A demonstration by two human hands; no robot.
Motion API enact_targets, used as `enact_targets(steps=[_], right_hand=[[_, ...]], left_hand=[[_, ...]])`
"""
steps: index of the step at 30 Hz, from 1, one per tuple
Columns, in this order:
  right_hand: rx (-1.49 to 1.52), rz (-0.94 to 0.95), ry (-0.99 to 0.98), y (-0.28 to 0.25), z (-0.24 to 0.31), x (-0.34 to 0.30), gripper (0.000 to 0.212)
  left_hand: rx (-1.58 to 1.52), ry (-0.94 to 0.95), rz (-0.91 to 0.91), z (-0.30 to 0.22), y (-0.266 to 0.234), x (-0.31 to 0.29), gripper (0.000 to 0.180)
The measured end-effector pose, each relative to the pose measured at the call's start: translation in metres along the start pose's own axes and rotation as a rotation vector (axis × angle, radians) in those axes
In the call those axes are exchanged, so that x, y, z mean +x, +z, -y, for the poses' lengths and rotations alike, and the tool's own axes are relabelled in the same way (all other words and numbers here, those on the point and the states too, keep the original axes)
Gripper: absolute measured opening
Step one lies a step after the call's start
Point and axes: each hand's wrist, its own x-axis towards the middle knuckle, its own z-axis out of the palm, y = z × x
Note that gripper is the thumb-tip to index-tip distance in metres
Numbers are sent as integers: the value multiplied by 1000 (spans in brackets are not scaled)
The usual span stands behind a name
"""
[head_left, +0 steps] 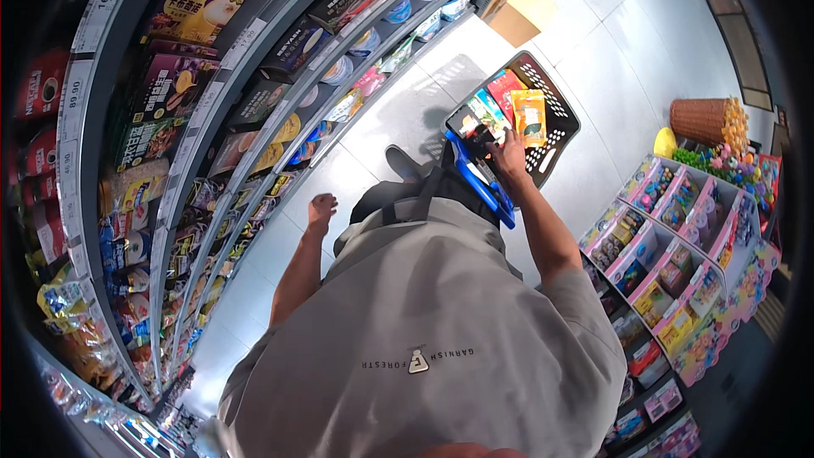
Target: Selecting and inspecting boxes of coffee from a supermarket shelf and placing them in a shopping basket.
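My left hand (321,209) hangs at my left side over the floor, loosely curled with the fingers slightly apart and nothing in it. My right hand (509,158) reaches over a black shopping basket (562,116) with holes in its walls, its fingers bent down at a dark thing too small to make out. Beside those fingers is a flat rectangle (476,114) with a bright, colourful face; whether it is a phone or a package I cannot tell. An orange pouch (529,119) and a red packet (505,89) lie in the basket. Its blue handle (481,178) runs below my right wrist.
Tall grey shelves (192,151) full of boxed drinks, cups and bagged snacks curve along my left. To the right stands a pink and white display rack (670,237) of small goods, with a wicker basket (698,122) behind it. A cardboard box (521,15) sits ahead on the tiled floor (606,53).
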Motion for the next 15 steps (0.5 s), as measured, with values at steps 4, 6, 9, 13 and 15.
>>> enact_targets(steps=[4,6,9,13,15], right_hand=[[-89,269,29,39,-11,36,77],[-56,375,107,64,-23,43,78],[-1,239,110,103,-50,38,78],[-67,172,174,77,-14,27,46],[-45,207,173,57,-10,29,51]], left_hand=[[9,-124,-33,39,12,-39,29],[320,-35,29,45,18,-65,28],[474,111,76,82,13,-71,29],[516,12,52,71,23,-93,31],[410,-97,14,57,35,-102,31]])
